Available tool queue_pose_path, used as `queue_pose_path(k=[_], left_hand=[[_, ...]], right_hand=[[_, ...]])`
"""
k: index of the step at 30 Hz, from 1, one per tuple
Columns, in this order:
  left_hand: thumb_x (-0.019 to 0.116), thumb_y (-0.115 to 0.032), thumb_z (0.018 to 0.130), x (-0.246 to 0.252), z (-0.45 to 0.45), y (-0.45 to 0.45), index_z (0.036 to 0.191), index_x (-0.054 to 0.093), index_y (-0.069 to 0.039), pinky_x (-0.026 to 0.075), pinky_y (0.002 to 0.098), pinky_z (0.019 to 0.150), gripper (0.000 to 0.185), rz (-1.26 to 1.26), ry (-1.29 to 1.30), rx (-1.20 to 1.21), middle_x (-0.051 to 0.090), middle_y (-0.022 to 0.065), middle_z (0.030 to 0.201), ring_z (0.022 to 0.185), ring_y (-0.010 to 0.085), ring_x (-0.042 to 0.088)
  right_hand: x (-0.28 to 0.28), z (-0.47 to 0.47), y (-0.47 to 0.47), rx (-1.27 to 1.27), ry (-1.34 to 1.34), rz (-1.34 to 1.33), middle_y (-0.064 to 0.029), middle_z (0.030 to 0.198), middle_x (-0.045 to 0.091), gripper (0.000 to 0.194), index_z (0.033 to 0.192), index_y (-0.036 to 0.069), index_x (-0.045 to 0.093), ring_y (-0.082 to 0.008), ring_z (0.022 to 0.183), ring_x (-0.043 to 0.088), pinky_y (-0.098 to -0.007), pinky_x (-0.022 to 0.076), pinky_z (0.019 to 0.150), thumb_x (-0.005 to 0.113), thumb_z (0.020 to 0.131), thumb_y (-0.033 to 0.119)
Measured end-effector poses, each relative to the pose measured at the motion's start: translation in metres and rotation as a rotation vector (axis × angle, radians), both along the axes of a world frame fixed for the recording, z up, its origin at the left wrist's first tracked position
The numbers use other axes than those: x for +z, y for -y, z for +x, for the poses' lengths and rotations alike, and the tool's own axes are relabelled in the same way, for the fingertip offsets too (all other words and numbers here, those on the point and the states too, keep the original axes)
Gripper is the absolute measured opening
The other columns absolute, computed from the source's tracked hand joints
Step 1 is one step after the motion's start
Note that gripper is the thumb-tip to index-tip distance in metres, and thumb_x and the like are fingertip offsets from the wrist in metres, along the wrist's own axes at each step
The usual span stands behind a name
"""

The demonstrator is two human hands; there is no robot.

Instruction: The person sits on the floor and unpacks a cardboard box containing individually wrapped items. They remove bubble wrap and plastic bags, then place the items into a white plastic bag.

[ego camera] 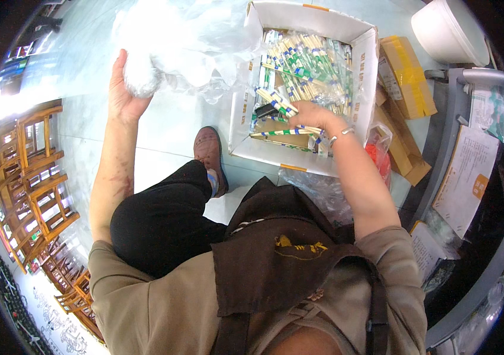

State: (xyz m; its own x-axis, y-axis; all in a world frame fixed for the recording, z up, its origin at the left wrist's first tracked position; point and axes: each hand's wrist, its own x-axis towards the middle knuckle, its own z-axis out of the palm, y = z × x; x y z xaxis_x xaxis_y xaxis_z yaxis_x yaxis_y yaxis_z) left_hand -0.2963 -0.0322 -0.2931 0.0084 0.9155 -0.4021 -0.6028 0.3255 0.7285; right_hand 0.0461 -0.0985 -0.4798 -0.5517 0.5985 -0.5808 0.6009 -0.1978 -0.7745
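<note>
My left hand (125,100) is raised on the left, gripping a bunched part of a large clear plastic bag (203,66). The bag spreads to the right, towards the box, and its upper part is washed out by glare. A white cardboard box (364,80) stands open on the floor in front of me. Paper-sleeved chopsticks (301,57) with green and blue bands lie loose inside, some under clear film. My right hand (312,116) reaches into the box, its fingers closed around several chopsticks (276,101). Beside them lies a small black object (265,110), partly hidden.
Brown cartons (407,75), one with yellow tape, lie right of the box near a white tub (445,33). A grey cart (485,76) holding flattened printed cardboard (467,177) stands at my right. A red bag (377,159) touches the box's side. Wooden chairs (43,177) line the left.
</note>
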Motion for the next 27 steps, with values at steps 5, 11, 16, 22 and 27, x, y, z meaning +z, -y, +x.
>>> queue_pose_path(k=[5, 11, 16, 22, 27], left_hand=[[0.055, -0.033, 0.088, 0.002, 0.006, 0.002, 0.115, 0.052, -0.009, 0.049, 0.0372, 0.086, 0.036, 0.002, -0.016, 0.01, 0.061, 0.0059, 0.106, 0.099, 0.0209, 0.059], [0.055, -0.033, 0.089, -0.001, 0.007, 0.001, 0.116, 0.051, -0.008, 0.05, 0.0371, 0.085, 0.037, -0.006, 0.018, -0.027, 0.061, 0.0062, 0.105, 0.098, 0.0204, 0.059], [0.054, -0.033, 0.089, -0.002, 0.011, 0.003, 0.115, 0.051, -0.007, 0.05, 0.0357, 0.085, 0.037, 0.007, 0.021, -0.071, 0.061, 0.0067, 0.105, 0.096, 0.0205, 0.06], [0.054, -0.033, 0.089, -0.002, 0.016, 0.003, 0.114, 0.051, -0.007, 0.051, 0.035, 0.084, 0.036, -0.022, -0.013, -0.023, 0.061, 0.0067, 0.104, 0.095, 0.0202, 0.06], [0.054, -0.033, 0.089, -0.006, 0.012, 0.003, 0.114, 0.051, -0.006, 0.05, 0.0359, 0.084, 0.036, -0.007, 0.0, -0.043, 0.06, 0.0073, 0.105, 0.096, 0.0209, 0.06]], right_hand=[[0.015, 0.009, -0.007, -0.01, -0.016, -0.135, -0.0125, 0.085, 0.065, 0.042, 0.099, -0.003, 0.06, -0.0189, 0.08, 0.059, -0.0283, 0.0455, 0.074, 0.069, 0.063, 0.017], [0.003, -0.008, 0.009, 0.353, 0.171, -0.067, -0.0198, 0.109, 0.06, 0.06, 0.108, -0.004, 0.058, -0.0303, 0.098, 0.059, -0.0363, 0.0468, 0.082, 0.077, 0.062, 0.031], [-0.023, -0.027, 0.036, 0.466, 0.39, 0.049, -0.0194, 0.094, 0.065, 0.044, 0.098, -0.002, 0.063, -0.031, 0.088, 0.063, -0.0369, 0.0504, 0.075, 0.075, 0.062, 0.02], [-0.021, -0.022, 0.037, 0.5, 0.526, 0.219, -0.0145, 0.088, 0.067, 0.036, 0.088, 0.002, 0.068, -0.0285, 0.083, 0.065, -0.0373, 0.051, 0.073, 0.079, 0.06, 0.021], [-0.024, -0.023, 0.04, 0.576, 0.542, 0.317, -0.0131, 0.085, 0.067, 0.027, 0.085, 0.004, 0.068, -0.0285, 0.082, 0.065, -0.0372, 0.051, 0.072, 0.076, 0.063, 0.019]])
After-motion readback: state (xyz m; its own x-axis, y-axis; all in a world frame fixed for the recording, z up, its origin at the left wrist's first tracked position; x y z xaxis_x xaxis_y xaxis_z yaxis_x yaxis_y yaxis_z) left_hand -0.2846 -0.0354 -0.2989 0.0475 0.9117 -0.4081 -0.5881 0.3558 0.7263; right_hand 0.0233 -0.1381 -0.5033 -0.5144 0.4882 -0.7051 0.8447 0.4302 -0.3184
